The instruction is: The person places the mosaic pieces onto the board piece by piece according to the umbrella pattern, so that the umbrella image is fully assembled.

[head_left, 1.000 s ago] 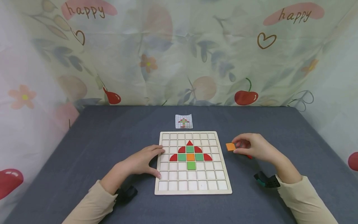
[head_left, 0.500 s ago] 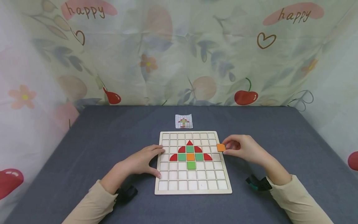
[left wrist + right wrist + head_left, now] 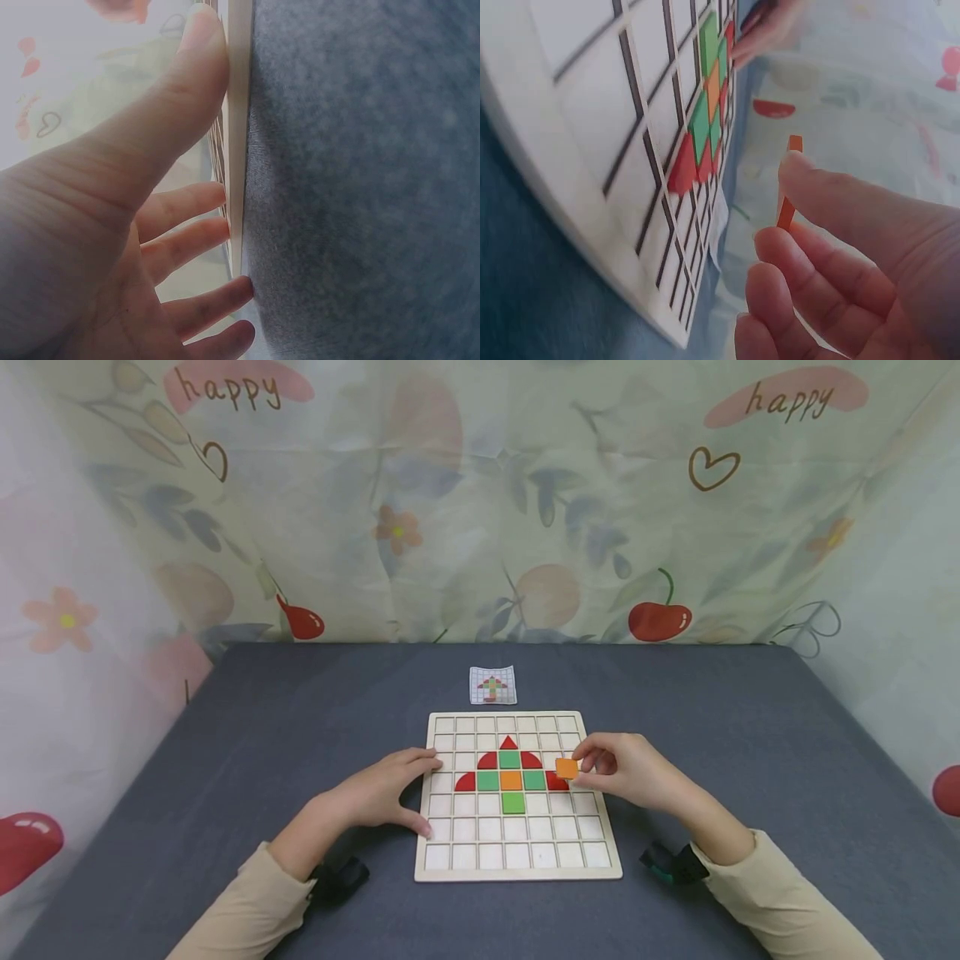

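In the head view, my right hand [image 3: 633, 770] pinches an orange square tile [image 3: 566, 768] between thumb and fingers. The tile is over the right part of a wooden grid board [image 3: 517, 874], partly covering a red quarter-round tile there. The right wrist view shows the orange tile [image 3: 795, 142] edge-on, apart from the board. My left hand [image 3: 382, 789] rests at the board's left edge, thumb and fingers spread. In the left wrist view, the thumb and fingertips of the left hand [image 3: 142, 195] touch the board's rim [image 3: 238, 112].
Set in the grid are green tiles [image 3: 509, 760], an orange tile [image 3: 511, 781], a light green tile [image 3: 513, 802], red quarter-round tiles [image 3: 465, 782] and a red triangle [image 3: 508, 743]. Behind the board lies a small pattern card [image 3: 492, 686] on the dark tablecloth [image 3: 322, 710].
My right hand has carried the orange tile leftward from beside the board to over it. A red piece seen beneath that hand earlier is out of sight. The left hand stays put.
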Tool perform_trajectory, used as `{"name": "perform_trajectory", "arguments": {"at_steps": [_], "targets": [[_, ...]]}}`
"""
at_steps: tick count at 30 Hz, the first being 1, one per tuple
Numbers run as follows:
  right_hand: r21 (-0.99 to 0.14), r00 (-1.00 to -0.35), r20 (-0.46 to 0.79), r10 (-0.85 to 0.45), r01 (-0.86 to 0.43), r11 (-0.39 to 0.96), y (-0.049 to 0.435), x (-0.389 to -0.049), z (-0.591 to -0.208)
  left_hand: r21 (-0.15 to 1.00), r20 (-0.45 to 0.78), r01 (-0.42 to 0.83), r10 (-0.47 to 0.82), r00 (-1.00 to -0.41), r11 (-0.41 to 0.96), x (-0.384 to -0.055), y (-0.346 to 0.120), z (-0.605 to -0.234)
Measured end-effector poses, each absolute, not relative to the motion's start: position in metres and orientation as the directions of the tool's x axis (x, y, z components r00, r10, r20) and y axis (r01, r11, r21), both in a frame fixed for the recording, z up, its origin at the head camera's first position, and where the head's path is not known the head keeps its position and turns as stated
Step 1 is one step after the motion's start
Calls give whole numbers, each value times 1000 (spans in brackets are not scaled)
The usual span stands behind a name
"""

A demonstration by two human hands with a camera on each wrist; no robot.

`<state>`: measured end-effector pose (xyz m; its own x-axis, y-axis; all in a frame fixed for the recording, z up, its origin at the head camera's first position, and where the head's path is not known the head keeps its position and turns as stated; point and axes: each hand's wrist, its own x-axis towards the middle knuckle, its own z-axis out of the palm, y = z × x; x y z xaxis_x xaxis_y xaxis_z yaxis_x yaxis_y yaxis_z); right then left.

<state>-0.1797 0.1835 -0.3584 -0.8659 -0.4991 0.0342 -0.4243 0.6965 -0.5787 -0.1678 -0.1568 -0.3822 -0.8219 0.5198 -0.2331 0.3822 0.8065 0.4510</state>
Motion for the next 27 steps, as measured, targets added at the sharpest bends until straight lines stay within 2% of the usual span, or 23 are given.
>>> {"name": "perform_trajectory", "arguments": {"at_steps": [27], "targets": [[-624, -754, -55, -654, -486, 612, 140, -160, -373, 450, -238, 372, 511, -826, 812, -168, -157, -381]]}}
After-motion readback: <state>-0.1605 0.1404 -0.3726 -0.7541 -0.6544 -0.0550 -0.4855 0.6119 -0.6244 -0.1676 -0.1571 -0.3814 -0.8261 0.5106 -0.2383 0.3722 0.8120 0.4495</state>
